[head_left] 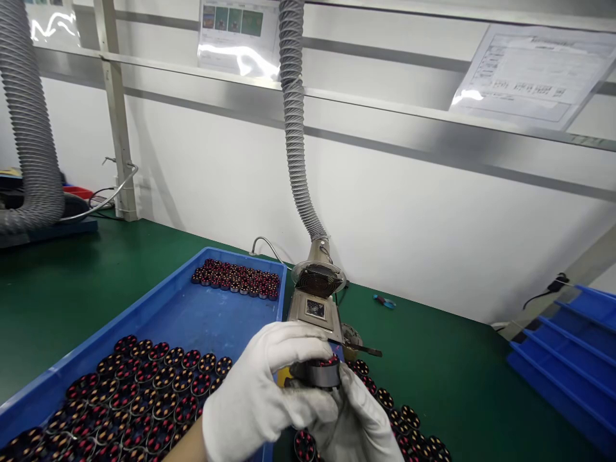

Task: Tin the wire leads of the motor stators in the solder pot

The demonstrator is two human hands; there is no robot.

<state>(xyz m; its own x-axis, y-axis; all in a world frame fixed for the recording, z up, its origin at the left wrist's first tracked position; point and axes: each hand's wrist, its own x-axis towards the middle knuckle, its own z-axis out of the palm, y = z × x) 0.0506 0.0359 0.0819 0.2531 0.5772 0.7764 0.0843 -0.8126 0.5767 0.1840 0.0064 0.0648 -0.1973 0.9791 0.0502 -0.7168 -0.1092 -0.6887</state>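
My left hand (264, 391), in a white glove, is closed round a round black motor part (323, 372), thumb and fingers on its side. Red segments show in the top of the part. My right hand (359, 414), also gloved, grips the same part from the right, with its lower fingers partly hidden. Just beyond my hands stands a metal solder pot (315, 309) with a fume hood (318, 276) over it. Similar round parts (409, 417) lie on the green table beside my right hand.
A blue tray (168, 308) on the left holds many like parts in two groups. A grey hose (293, 96) runs down to the hood. Stacked blue trays (568, 359) stand at right. Small blue-handled cutters (385, 301) lie on the green table (457, 359).
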